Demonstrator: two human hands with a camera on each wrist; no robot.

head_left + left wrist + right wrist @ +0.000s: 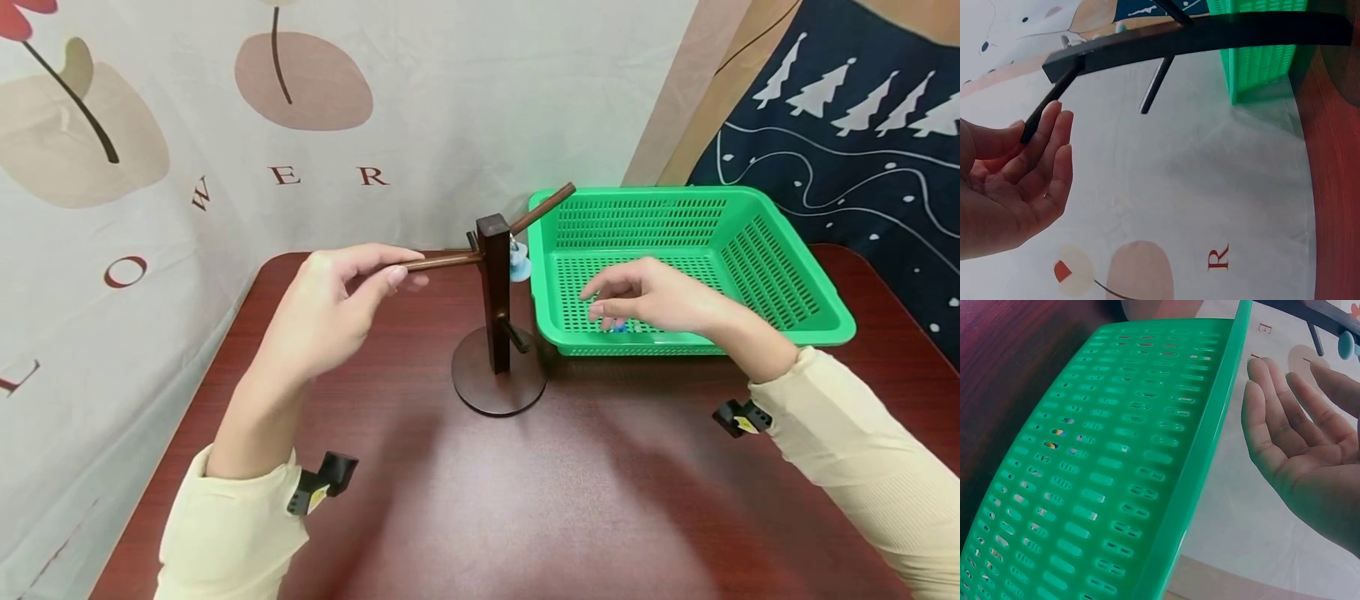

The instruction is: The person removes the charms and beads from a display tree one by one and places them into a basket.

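A dark wooden stand (493, 292) with several pegs rises from a round base in the middle of the table. My left hand (337, 300) pinches the end of its left peg (442, 262) between thumb and fingers, which also shows in the left wrist view. From the stand's right side hangs a small light-blue item (519, 262), near the base of the upper right peg (543, 207). Over the front part of a green plastic basket (697, 337) is my right hand (648, 293), its fingers loosely bent around nothing. Small blue objects (618, 328) in the basket show just below those fingertips.
The reddish-brown table (540, 492) ends against a printed white cloth (450, 108) behind. A dark blue cloth with white trees (870, 125) hangs at the back right. Close beside the stand's base is the basket's left end.
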